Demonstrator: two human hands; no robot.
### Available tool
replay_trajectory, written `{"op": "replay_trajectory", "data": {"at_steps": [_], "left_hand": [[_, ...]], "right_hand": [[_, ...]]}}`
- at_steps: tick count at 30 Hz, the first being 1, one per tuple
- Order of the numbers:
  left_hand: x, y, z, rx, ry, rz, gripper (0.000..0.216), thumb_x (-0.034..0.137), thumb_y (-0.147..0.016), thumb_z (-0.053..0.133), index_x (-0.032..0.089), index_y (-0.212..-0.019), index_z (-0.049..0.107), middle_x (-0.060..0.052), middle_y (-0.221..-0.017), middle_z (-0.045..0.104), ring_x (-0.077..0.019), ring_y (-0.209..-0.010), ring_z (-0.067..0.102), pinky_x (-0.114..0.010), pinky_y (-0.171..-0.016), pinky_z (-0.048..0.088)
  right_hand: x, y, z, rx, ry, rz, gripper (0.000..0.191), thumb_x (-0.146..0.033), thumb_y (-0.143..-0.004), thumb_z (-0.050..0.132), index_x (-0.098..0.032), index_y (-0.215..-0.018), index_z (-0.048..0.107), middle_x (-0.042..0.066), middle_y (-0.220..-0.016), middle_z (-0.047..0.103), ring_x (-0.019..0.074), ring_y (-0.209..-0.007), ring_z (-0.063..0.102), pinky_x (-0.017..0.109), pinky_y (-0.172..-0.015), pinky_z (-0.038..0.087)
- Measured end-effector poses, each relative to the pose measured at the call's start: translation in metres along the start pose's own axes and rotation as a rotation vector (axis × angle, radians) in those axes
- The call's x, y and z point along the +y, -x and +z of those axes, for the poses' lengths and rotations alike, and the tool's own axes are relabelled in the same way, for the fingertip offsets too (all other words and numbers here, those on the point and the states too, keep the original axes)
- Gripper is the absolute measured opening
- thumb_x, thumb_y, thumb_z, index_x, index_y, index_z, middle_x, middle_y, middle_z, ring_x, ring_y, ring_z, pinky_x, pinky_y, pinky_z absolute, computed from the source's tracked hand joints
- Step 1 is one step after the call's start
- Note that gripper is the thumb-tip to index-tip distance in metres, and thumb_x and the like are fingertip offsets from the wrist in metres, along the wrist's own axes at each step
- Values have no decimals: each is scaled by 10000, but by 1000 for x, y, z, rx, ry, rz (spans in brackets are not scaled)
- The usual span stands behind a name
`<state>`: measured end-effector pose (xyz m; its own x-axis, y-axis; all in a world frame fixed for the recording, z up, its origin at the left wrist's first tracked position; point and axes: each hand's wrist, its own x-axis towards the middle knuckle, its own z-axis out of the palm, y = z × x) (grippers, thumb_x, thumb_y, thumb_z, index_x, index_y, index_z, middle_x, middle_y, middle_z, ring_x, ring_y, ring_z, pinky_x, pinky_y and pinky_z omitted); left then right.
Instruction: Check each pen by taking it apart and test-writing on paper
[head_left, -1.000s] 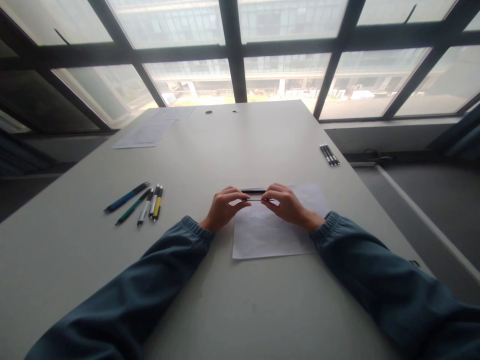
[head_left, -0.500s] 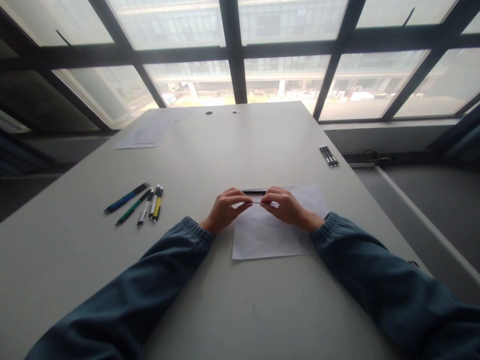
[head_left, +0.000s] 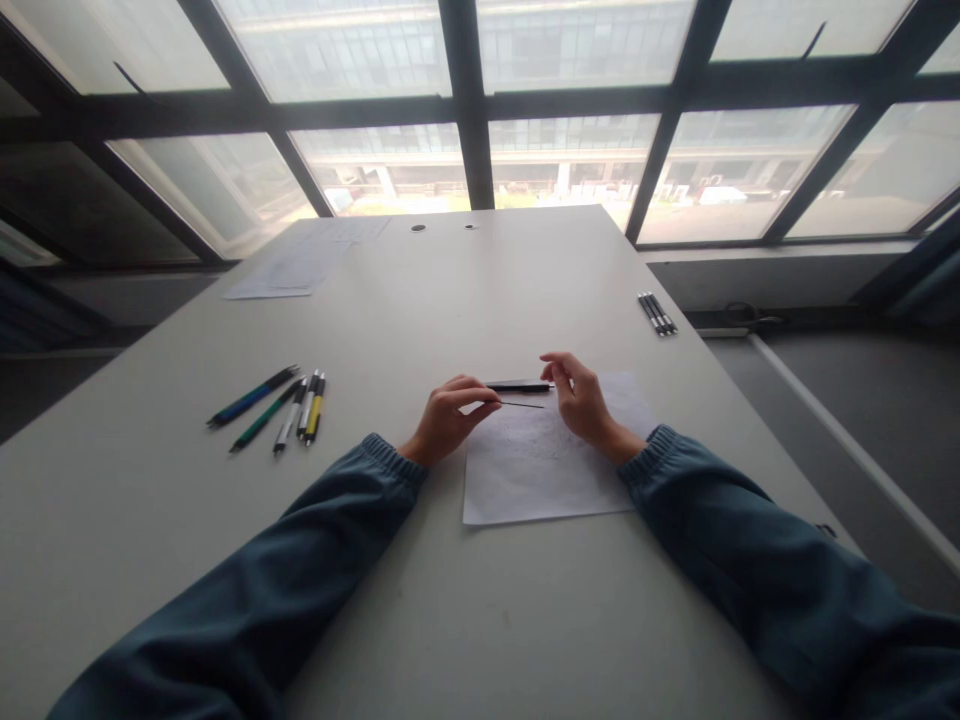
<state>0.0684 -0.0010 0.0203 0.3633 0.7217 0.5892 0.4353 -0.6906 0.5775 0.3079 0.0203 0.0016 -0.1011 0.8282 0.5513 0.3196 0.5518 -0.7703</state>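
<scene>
My left hand [head_left: 448, 418] is closed in a pinch on the left end of a thin dark pen refill [head_left: 526, 405], which sticks out to the right just above a white sheet of paper [head_left: 540, 480]. My right hand [head_left: 581, 402] hovers at the right end of a dark pen barrel [head_left: 514, 386] lying on the table beyond the refill. Its fingers are loosely apart, the thumb close to the barrel's tip, and it holds nothing. Both sleeves are dark teal.
Several pens [head_left: 279, 405] lie in a row on the left of the grey table [head_left: 420, 600]. Three dark pens [head_left: 658, 312] lie near its right edge. More paper sheets [head_left: 300, 262] rest at the far left corner, under large windows.
My right hand has let go of the refill's right end and lifted toward the pen barrel. The left hand still pinches the refill and has hardly moved.
</scene>
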Motion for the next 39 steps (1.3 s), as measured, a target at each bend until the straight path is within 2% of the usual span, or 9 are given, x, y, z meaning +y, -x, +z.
{"op": "replay_trajectory", "data": {"at_steps": [4, 11, 15, 23, 29, 33, 36, 39], "left_hand": [[-1, 1, 0, 26, 26, -39, 134, 330, -892, 710, 208, -869, 763, -66, -849, 725, -166, -787, 659, -313, -748, 545], [-4, 0, -2, 96, 44, -147, 165, 356, -893, 705, 200, -875, 756, -60, -858, 710, -152, -777, 634, -268, -649, 501], [-7, -2, -3, 161, 48, -187, 168, 347, -887, 712, 188, -846, 746, -52, -837, 705, -144, -761, 621, -268, -653, 486], [-8, -3, -3, 206, 27, -195, 182, 361, -886, 711, 189, -837, 748, -41, -821, 708, -136, -735, 602, -273, -662, 486], [-6, -3, -3, 207, 26, -195, 172, 356, -881, 717, 194, -836, 750, -38, -815, 704, -136, -733, 609, -268, -659, 490], [-7, -3, -2, 196, 32, -193, 201, 380, -883, 709, 187, -835, 744, -45, -815, 699, -141, -742, 611, -266, -653, 487], [-10, -2, -1, 206, 28, -206, 192, 373, -887, 704, 190, -842, 742, -42, -830, 701, -137, -743, 608, -262, -665, 485], [-14, 0, -1, 232, 37, -237, 189, 368, -896, 689, 188, -863, 735, -39, -846, 697, -134, -759, 616, -249, -669, 488]], "right_hand": [[0, -2, 0, -99, 107, -125, 208, -207, -986, 501, -213, -982, 709, 72, -935, 716, 226, -937, 615, 394, -885, 503], [5, -1, 2, -275, 205, -189, 278, -144, -921, 613, -243, -1159, 716, 79, -1171, 719, 260, -1126, 578, 460, -991, 478], [11, 0, 3, -358, 271, -205, 314, -104, -917, 601, -242, -1178, 708, 74, -1209, 714, 255, -1166, 578, 467, -1011, 441], [7, 0, 0, -333, 279, -146, 100, -126, -863, 694, -214, -899, 726, 58, -948, 735, 234, -972, 617, 406, -906, 448], [8, 0, 0, -341, 348, -128, 178, -147, -838, 742, -225, -996, 720, 62, -942, 717, 248, -960, 584, 416, -885, 433], [8, 1, 1, -374, 373, -121, 114, -153, -860, 716, -220, -952, 717, 67, -948, 703, 248, -958, 569, 421, -891, 429], [7, 0, 1, -311, 335, -100, 95, -133, -878, 664, -215, -917, 692, 69, -938, 685, 243, -942, 565, 408, -879, 443], [8, -1, 0, -172, 259, -31, 110, -119, -883, 606, -213, -921, 650, 71, -932, 675, 242, -932, 583, 394, -863, 462]]}}
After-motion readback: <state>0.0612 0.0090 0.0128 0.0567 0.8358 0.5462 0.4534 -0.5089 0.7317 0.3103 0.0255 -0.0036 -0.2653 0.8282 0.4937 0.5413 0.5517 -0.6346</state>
